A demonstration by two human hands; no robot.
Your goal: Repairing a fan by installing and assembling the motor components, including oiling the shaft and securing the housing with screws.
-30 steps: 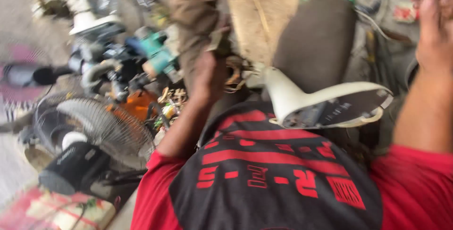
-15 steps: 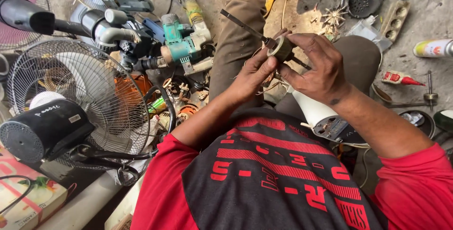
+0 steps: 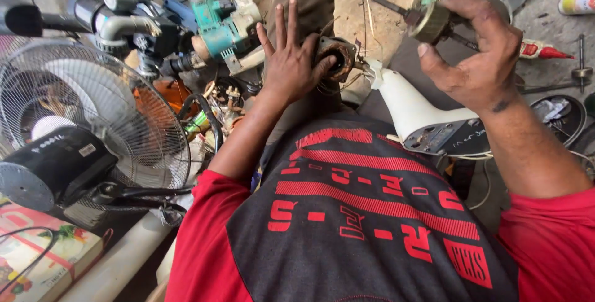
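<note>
Beside our left hand (image 3: 291,66) we see a rusty brown motor housing (image 3: 336,56) and a teal power tool (image 3: 218,26); under our right hand (image 3: 477,60), a white fan base (image 3: 412,107); nearer us, a red-striped black shirt (image 3: 359,215).

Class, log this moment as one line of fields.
left hand: fingers spread, steadying rusty motor housing | right hand: gripping rotor with shaft | beside: white fan base

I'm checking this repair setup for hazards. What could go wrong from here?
1. The right hand holds the rotor up by its shaft; it might slip and drop onto the white fan base.
2. The left hand steadies the motor housing on the knee with fingers spread, only the thumb at its rim; it could roll off.
3. Tools and a standing fan crowd the left side, so small parts could get lost.
</note>
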